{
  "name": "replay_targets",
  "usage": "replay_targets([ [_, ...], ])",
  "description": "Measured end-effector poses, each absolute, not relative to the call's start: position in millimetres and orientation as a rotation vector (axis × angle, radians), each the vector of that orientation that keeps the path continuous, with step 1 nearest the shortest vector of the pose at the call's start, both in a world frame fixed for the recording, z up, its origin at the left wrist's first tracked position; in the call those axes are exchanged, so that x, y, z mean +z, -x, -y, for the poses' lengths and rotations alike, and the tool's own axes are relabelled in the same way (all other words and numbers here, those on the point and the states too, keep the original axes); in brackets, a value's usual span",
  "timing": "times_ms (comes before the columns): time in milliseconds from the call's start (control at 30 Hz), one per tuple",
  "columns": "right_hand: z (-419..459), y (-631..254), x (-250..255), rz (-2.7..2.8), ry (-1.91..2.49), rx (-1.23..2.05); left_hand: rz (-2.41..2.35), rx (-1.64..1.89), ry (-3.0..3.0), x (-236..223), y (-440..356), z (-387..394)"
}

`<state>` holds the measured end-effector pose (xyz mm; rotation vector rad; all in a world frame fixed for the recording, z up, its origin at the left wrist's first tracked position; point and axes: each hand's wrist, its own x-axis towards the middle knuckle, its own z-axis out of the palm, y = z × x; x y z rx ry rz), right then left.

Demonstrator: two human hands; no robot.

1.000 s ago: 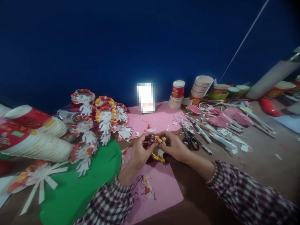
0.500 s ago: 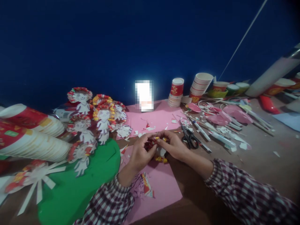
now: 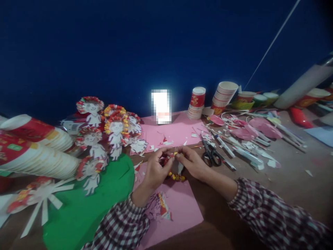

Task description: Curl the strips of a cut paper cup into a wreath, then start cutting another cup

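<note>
Between my two hands is a small paper cutout figure (image 3: 177,177) with a rim of curled red and yellow paper. My left hand (image 3: 158,168) pinches the red curls on its left side. On the other side my right hand (image 3: 194,162) has thumb and fingertips closed on a yellow part of the rim. My fingers cover much of the figure. Below the hands lies a pink sheet (image 3: 182,211) with a drawn-on red and yellow paper scrap (image 3: 163,206) and dark thin bits. Black-handled scissors (image 3: 212,156) lie right of my right hand.
Several finished-looking paper dolls (image 3: 116,128) stand at the left, by a green sheet (image 3: 104,205) and stacked paper cups (image 3: 39,152). A lit phone-like screen (image 3: 161,106) stands at the back. Cup stacks (image 3: 223,95), pens (image 3: 223,146) and paper scraps lie right.
My fingers have shifted slightly on the figure's rim, and more of the yellow curls at its lower edge shows. The whole view has moved a little.
</note>
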<state>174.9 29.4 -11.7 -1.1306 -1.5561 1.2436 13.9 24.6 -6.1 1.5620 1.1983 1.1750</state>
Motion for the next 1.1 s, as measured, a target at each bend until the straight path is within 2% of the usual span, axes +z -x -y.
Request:
replay_targets([
  [333, -28.8, -174.5, -6.9, 1.597, 1.148, 1.167, -1.180, 1.169, -1.448, -9.0, -14.1, -28.9],
  [733, -27.8, -172.0, -9.0, 1.498, 1.058, 1.323, -1.229, 1.202, -1.403, -8.1, -11.5, -29.4],
  [1100, -26.0, -171.9, -8.9, 1.590, 1.075, 1.255, -1.190, 1.186, -1.406, -12.8, -10.7, -32.2],
])
